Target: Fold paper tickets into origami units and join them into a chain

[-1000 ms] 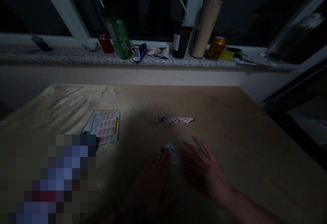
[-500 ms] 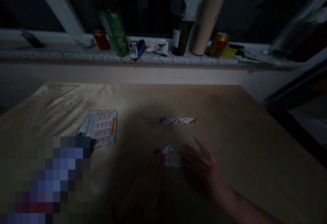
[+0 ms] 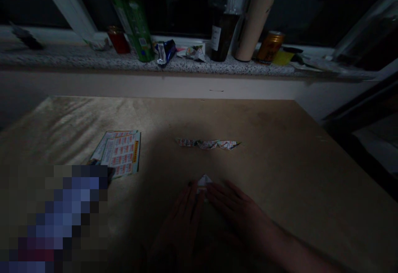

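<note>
A small folded piece of printed paper (image 3: pixel 204 180) lies on the brown table (image 3: pixel 280 148) in front of me. My left hand (image 3: pixel 183 217) lies flat with its fingers stretched out, the fingertips touching the paper's left side. My right hand (image 3: pixel 236 210) lies flat over the paper's right part, fingers extended, so that only the pointed top of the paper shows. Farther back on the table is a row of folded printed paper pieces (image 3: pixel 208 143).
A stack of printed sheets (image 3: pixel 120 154) lies to the left on the table. The granite windowsill (image 3: pixel 77 59) behind holds a green bottle (image 3: pixel 133 20), a red jar (image 3: pixel 118 42), a dark bottle (image 3: pixel 220 36), a beige cylinder (image 3: pixel 253 20), a gold can (image 3: pixel 269 47) and wrappers.
My right hand has slid left onto the folded paper and now covers most of it. The left hand stays at the paper's left side. The view has tilted slightly downward.
</note>
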### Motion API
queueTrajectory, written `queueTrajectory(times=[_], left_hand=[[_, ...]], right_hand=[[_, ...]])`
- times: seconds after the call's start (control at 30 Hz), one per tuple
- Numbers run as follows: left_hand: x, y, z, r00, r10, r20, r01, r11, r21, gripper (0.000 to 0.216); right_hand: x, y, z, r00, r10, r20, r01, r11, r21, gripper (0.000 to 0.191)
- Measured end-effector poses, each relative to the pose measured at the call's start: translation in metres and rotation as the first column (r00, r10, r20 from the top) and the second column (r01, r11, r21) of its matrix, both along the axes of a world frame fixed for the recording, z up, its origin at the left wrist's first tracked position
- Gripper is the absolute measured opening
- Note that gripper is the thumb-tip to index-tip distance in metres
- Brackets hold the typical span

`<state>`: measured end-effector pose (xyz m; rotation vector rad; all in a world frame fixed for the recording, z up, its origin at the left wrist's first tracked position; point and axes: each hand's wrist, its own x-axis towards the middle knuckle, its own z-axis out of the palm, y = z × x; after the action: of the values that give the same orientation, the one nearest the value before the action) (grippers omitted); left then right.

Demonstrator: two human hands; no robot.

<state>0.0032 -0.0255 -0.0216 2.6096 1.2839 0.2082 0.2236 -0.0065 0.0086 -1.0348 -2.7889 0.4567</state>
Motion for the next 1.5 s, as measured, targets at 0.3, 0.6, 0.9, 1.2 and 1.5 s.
queueTrajectory(times=[0.3,0.6,0.9,1.2,1.5], left_hand=[[0.005,-0.005,-0.01,0.998,0.058,-0.023,-0.058,0.998,-0.004,0.075],[0.007,-0.004,-0.009,0.998,0.05,-0.04,-0.05,0.999,0.005,0.09],[0.014,-0.014,0.012,0.988,0.103,-0.117,-0.083,0.984,0.16,0.083],[0.025,-0.026,0.018,0.976,0.155,-0.156,-0.141,0.985,0.097,0.073],[0.023,-0.019,0.02,0.983,0.089,-0.162,-0.095,0.995,-0.03,0.074]], right_hand=[[-0.001,-0.003,-0.005,0.999,-0.033,-0.007,0.033,0.999,0.004,0.064],[-0.002,-0.002,-0.006,0.999,-0.032,-0.01,0.032,0.999,0.032,0.061],[-0.004,-0.003,-0.005,0.998,-0.047,-0.03,0.048,0.999,0.017,0.062],[-0.003,-0.002,-0.01,0.999,-0.04,-0.033,0.04,0.999,-0.006,0.064],[-0.001,0.0,-0.012,0.999,-0.029,-0.041,0.028,0.999,-0.016,0.062]])
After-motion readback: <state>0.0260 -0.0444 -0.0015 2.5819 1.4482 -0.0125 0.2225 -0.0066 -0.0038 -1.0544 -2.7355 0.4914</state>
